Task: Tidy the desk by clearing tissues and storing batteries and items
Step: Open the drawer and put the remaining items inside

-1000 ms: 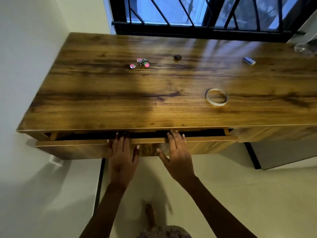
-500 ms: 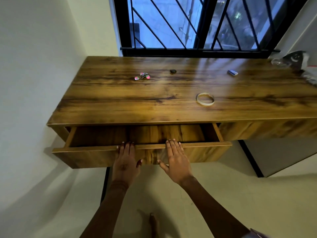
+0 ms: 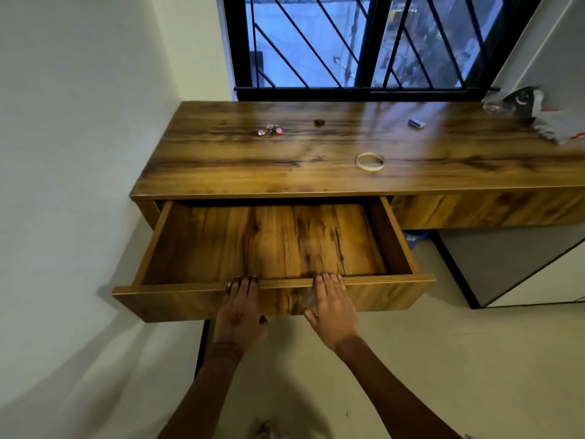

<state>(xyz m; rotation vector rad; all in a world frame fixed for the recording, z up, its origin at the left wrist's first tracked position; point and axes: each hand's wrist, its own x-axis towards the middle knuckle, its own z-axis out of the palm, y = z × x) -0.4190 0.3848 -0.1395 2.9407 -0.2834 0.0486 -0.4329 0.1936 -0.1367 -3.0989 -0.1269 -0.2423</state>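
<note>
The wooden desk [image 3: 221, 166] has its left drawer [image 3: 177, 288] pulled far out, and the wooden bottom is bare. My left hand [image 3: 239, 312] and my right hand [image 3: 332, 308] both hold the drawer's front panel, fingertips hooked over its top edge. On the desktop lie a pink-and-green keychain [image 3: 270, 130], a small black round item [image 3: 319, 122], a small blue-and-white item [image 3: 416, 123] and a roll of tape [image 3: 369, 161].
Crumpled plastic bags [image 3: 544, 118] sit at the desk's far right. A barred window [image 3: 364, 42] runs behind the desk and a white wall is on the left. A grey cabinet [image 3: 506, 264] stands right of the drawer, with a blue thing [image 3: 413, 237] under the desk.
The drawer has slid out from barely open to far out, with both hands on its front the whole time. The view has drawn back from the desk.
</note>
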